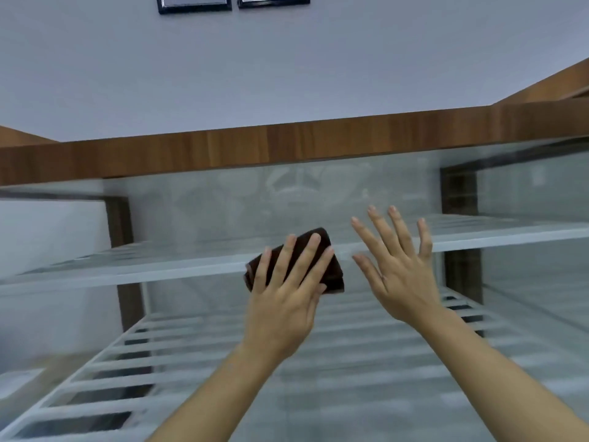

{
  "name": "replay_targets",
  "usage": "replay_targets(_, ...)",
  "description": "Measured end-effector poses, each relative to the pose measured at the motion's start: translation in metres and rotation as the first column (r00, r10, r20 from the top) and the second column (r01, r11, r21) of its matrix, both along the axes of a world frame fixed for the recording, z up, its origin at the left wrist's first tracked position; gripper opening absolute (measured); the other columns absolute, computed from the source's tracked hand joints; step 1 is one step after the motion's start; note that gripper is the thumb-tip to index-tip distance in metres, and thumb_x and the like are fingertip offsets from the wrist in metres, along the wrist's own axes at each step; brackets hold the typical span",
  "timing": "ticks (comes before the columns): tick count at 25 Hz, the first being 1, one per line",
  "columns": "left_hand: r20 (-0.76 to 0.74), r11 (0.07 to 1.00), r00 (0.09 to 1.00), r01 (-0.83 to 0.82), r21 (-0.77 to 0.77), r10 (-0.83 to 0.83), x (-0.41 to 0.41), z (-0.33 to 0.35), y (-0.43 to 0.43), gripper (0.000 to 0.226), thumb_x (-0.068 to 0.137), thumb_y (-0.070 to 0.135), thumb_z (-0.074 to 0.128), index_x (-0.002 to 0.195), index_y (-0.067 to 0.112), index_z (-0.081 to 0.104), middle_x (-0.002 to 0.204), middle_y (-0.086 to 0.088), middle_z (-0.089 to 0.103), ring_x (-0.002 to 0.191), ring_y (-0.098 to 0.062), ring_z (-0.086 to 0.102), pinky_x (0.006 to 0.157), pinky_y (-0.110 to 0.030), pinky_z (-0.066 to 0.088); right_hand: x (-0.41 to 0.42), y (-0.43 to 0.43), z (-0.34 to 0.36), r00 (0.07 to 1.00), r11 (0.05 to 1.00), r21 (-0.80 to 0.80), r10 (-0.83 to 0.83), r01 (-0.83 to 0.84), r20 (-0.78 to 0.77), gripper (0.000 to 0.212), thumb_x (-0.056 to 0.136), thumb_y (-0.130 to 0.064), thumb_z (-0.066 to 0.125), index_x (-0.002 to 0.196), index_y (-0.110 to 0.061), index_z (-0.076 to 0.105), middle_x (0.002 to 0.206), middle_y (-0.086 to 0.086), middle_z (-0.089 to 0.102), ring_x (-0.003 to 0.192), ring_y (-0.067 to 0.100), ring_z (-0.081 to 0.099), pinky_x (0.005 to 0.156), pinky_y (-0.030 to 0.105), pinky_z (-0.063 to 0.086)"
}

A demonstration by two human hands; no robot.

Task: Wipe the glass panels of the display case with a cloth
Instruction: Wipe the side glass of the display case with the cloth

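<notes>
Up close, both hands are working against the front glass panel (223, 205) of the display case (287, 148).

Left hand (287, 291): fingers fanned out and lying flat, pressing a folded dark brown cloth (328, 250) onto the glass. Cloth is sitting under the palm and fingers, its upper and right edges sticking out past the fingertips. It is lying about level with the front edge of the upper white shelf (127, 266) seen through the glass.

Right hand (401, 269): bare, fingers spread wide, palm facing the glass just beside the cloth, holding nothing. Whether the palm is actually touching the pane, cannot tell.

Glass is showing faint smears and reflections near the top, under the wooden top rail (223, 151) of the case. Behind it, a lower slatted white rack (159, 355) is running toward the camera, blurred. Dark uprights (124, 237) are standing at either side of the case.

Above the case, a pale wall (287, 65) is carrying two dark-framed pictures (194, 3), cut off by the top edge of view.
</notes>
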State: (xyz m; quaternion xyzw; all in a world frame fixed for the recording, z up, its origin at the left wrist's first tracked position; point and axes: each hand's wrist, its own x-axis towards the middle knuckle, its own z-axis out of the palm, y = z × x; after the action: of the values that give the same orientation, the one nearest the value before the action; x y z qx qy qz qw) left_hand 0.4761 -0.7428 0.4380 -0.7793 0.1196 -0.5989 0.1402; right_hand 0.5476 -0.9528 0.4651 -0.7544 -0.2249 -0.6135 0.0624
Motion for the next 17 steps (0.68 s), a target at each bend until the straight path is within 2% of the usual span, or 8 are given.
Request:
replay_targets(4, 0.115, 0.990, 0.992, -0.043, -0.133, 0.058, 0.027, 0.078, -0.053, 0.055, 0.108, 0.038, 0.034, 0.159, 0.023, 0.023, 0.167, -0.004, 0.018, 0.154, -0.026, 0.017, 0.125, -0.048, 0.010, 0.017, -0.034, 0.026, 0.998, 1.000, -0.009, 0.013, -0.012, 0.061, 0.057, 0.103, -0.052, 0.027, 0.156, -0.031, 0.022, 0.165, -0.001, 0.017, 0.153, 0.023, 0.014, 0.120, 0.057, 0.008)
replay_targets(7, 0.090, 0.937, 0.995, -0.002, -0.349, 0.036, 0.038, 0.057, -0.093, 0.055, 0.109, 0.039, 0.030, 0.160, 0.021, 0.019, 0.168, -0.006, 0.013, 0.155, -0.027, 0.012, 0.126, -0.048, 0.009, 0.029, -0.073, 0.035, 0.996, 0.997, 0.052, 0.044, -0.048, 0.078, 0.057, 0.103, -0.050, 0.030, 0.155, -0.028, 0.027, 0.164, 0.001, 0.020, 0.152, 0.025, 0.017, 0.120, 0.058, 0.007)
replay_targets(8, 0.032, 0.946, 0.999, -0.015, -0.324, 0.027, 0.038, 0.025, -0.107, 0.055, 0.108, 0.039, 0.030, 0.160, 0.022, 0.020, 0.168, -0.005, 0.012, 0.155, -0.027, 0.010, 0.125, -0.050, 0.012, 0.033, -0.092, 0.035, 0.996, 0.995, 0.077, 0.053, -0.058, 0.069, 0.057, 0.102, -0.049, 0.032, 0.154, -0.028, 0.028, 0.164, 0.001, 0.021, 0.152, 0.025, 0.017, 0.120, 0.058, 0.007)
replay_targets(10, -0.077, 0.992, 0.997, -0.041, -0.121, 0.032, 0.032, -0.034, -0.122, 0.054, 0.108, 0.039, 0.031, 0.160, 0.026, 0.020, 0.168, -0.002, 0.011, 0.155, -0.026, 0.010, 0.120, -0.053, 0.022, 0.041, -0.134, 0.030, 0.998, 0.996, 0.076, 0.053, -0.055, 0.027, 0.058, 0.101, -0.050, 0.033, 0.154, -0.027, 0.030, 0.164, 0.002, 0.021, 0.153, 0.025, 0.013, 0.119, 0.059, 0.006)
replay_targets(12, -0.045, 0.999, 0.999, 0.001, -0.051, -0.003, 0.038, -0.016, -0.113, 0.053, 0.107, 0.040, 0.031, 0.159, 0.029, 0.022, 0.168, 0.001, 0.014, 0.155, -0.024, 0.012, 0.119, -0.053, 0.023, 0.047, -0.172, 0.027, 0.999, 0.998, 0.048, 0.050, -0.049, -0.012, 0.060, 0.099, -0.053, 0.031, 0.154, -0.027, 0.030, 0.164, 0.002, 0.019, 0.153, 0.025, 0.012, 0.119, 0.060, 0.006)
replay_targets(15, 0.083, 0.915, 0.996, 0.000, -0.404, 0.036, 0.047, 0.068, -0.124, 0.053, 0.108, 0.041, 0.029, 0.158, 0.026, 0.025, 0.166, -0.002, 0.018, 0.154, -0.026, 0.016, 0.124, -0.049, 0.013, 0.054, -0.211, 0.033, 0.999, 1.000, 0.017, 0.018, -0.018, -0.033, 0.062, 0.099, -0.058, 0.026, 0.155, -0.031, 0.025, 0.165, -0.001, 0.017, 0.152, 0.025, 0.014, 0.119, 0.062, 0.007)
replay_targets(16, 0.100, 0.881, 0.993, -0.002, -0.472, 0.056, 0.049, 0.075, -0.132, 0.053, 0.108, 0.040, 0.030, 0.158, 0.024, 0.026, 0.166, -0.002, 0.018, 0.154, -0.027, 0.015, 0.124, -0.049, 0.011, 0.056, -0.216, 0.036, 0.999, 1.000, 0.005, 0.015, -0.015, -0.036, 0.062, 0.099, -0.059, 0.024, 0.155, -0.031, 0.024, 0.165, -0.001, 0.016, 0.153, 0.024, 0.013, 0.119, 0.061, 0.006)
replay_targets(17, 0.094, 0.891, 0.994, -0.013, -0.454, 0.062, 0.050, 0.067, -0.141, 0.053, 0.108, 0.039, 0.031, 0.158, 0.023, 0.026, 0.166, -0.002, 0.016, 0.154, -0.027, 0.015, 0.124, -0.050, 0.012, 0.057, -0.217, 0.037, 0.999, 1.000, 0.000, 0.018, -0.018, -0.038, 0.062, 0.099, -0.059, 0.025, 0.155, -0.032, 0.023, 0.165, -0.002, 0.015, 0.153, 0.024, 0.012, 0.119, 0.061, 0.005)
